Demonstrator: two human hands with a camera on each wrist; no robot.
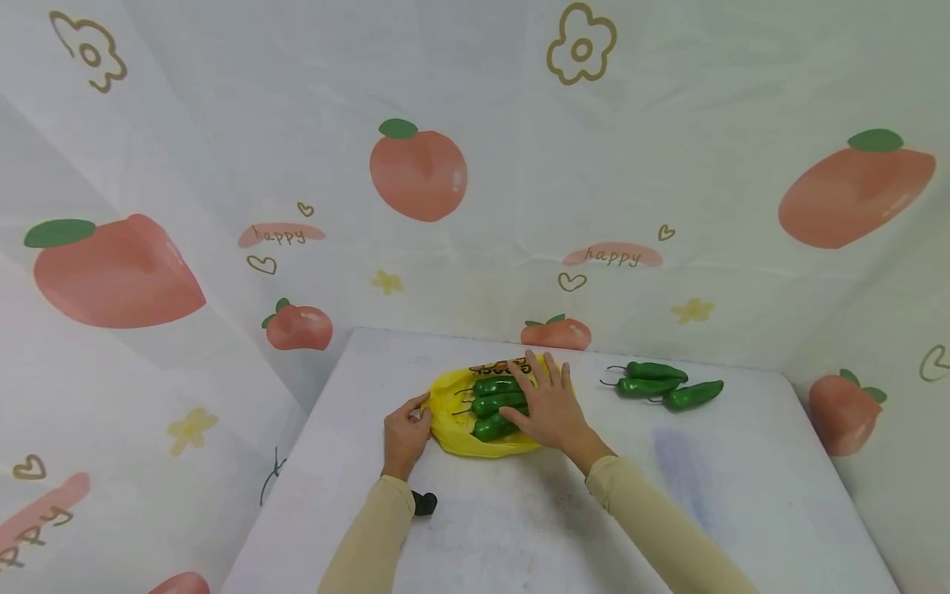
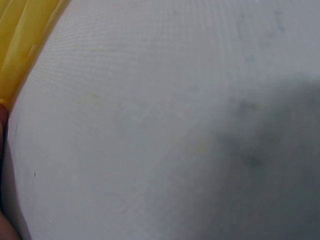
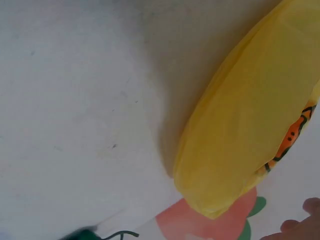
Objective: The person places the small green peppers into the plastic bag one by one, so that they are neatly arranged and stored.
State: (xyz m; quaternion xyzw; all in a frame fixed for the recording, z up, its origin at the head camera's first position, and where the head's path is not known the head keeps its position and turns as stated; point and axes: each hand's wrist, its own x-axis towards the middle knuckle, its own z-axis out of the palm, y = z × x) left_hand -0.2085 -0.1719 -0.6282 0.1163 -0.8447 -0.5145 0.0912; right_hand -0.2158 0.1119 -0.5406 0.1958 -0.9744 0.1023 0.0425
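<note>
A yellow plastic bag [image 1: 451, 441] with an orange and black print lies spread wide like a shallow bowl on the white table. Three green peppers [image 1: 496, 405] lie side by side inside it, stems to the left. My left hand [image 1: 406, 437] pinches the bag's left edge between thumb and fingers. Over the right ends of the peppers, my right hand [image 1: 552, 412] is spread with its fingers fairly straight, covering part of them and the bag's right side. In the right wrist view the bag's outer wall [image 3: 240, 130] bulges smoothly, with some fingers [image 3: 305, 225] at the lower right corner.
Three more green peppers [image 1: 649, 386] lie at the back right of the table [image 1: 505, 528]. A white cloth backdrop [image 1: 482, 264] printed with peaches closes off the back and both sides. A small black object [image 1: 425, 503] sits by the left wrist.
</note>
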